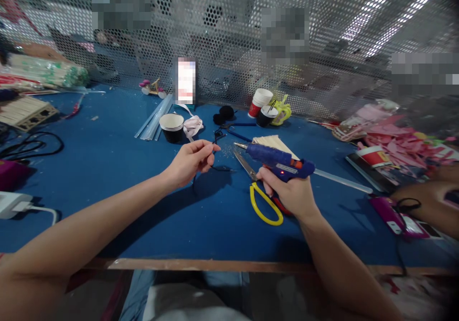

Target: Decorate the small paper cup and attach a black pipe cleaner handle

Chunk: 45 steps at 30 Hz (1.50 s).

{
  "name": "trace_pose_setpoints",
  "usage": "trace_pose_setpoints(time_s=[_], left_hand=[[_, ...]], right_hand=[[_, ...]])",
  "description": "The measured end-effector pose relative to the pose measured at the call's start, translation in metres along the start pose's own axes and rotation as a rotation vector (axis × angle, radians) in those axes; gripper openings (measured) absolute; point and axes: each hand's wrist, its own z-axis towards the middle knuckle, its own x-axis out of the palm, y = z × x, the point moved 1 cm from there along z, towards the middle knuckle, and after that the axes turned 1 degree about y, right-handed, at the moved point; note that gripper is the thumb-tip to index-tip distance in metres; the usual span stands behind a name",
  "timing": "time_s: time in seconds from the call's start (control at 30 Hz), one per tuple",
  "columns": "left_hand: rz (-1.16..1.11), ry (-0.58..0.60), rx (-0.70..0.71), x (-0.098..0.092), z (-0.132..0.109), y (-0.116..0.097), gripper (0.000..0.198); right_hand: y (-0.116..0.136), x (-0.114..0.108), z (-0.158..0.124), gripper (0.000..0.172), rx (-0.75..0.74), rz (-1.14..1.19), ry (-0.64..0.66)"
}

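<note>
My right hand [289,192] is wrapped round the grip of a blue hot glue gun [278,159], its metal nozzle pointing left and a small red light lit. A clear glue stick [342,181] sticks out of its back end. To the left, my left hand [195,159] pinches a thin black cord [223,169], whose end shows below the fingers. The nozzle is close to my left fingertips but apart from them. Scissors [266,205] with a yellow handle lie on the blue table under the glue gun, partly hidden by my right hand.
Behind my left hand stand a black paper cup [172,129], a white ribbon bundle [193,125] and clear glue sticks [155,118]. Further back are a phone [186,81], black pompoms [225,114] and a red cup [258,103]. Another person's arm [428,201] is at right.
</note>
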Motion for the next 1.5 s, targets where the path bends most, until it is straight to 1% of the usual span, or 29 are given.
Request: trace_pose_setpoints(time_s=[0.13,0.27,0.5,0.83,1.03,1.2,1.4,1.5], left_hand=[[0.332,0.016,0.123,0.002,-0.001,-0.003,0.018],[0.457,0.029,0.159,0.003,-0.003,-0.004,0.021],[0.548,0.025,0.202,0.002,-0.005,-0.007,0.025],[0.643,-0.013,0.264,0.002,-0.005,-0.009,0.026],[0.645,-0.012,0.280,0.001,-0.005,-0.007,0.026],[0.659,-0.020,0.289,0.000,-0.005,-0.006,0.026],[0.671,-0.013,0.302,0.000,-0.005,-0.006,0.027],[0.685,-0.013,0.303,0.000,-0.006,-0.006,0.028]], right_hand=[[0.000,-0.002,0.000,0.022,-0.002,0.004,-0.002],[-0.001,-0.001,-0.001,0.023,0.009,0.000,-0.041],[-0.001,0.000,-0.001,0.025,0.032,-0.036,-0.036],[-0.002,0.000,-0.001,0.024,0.058,-0.075,-0.063],[-0.002,0.001,-0.001,0.023,0.024,-0.112,-0.085],[-0.004,0.002,-0.002,0.018,-0.019,-0.162,-0.108],[-0.008,0.000,-0.002,0.020,-0.072,-0.193,-0.095],[-0.011,-0.001,-0.002,0.019,-0.074,-0.214,-0.110]])
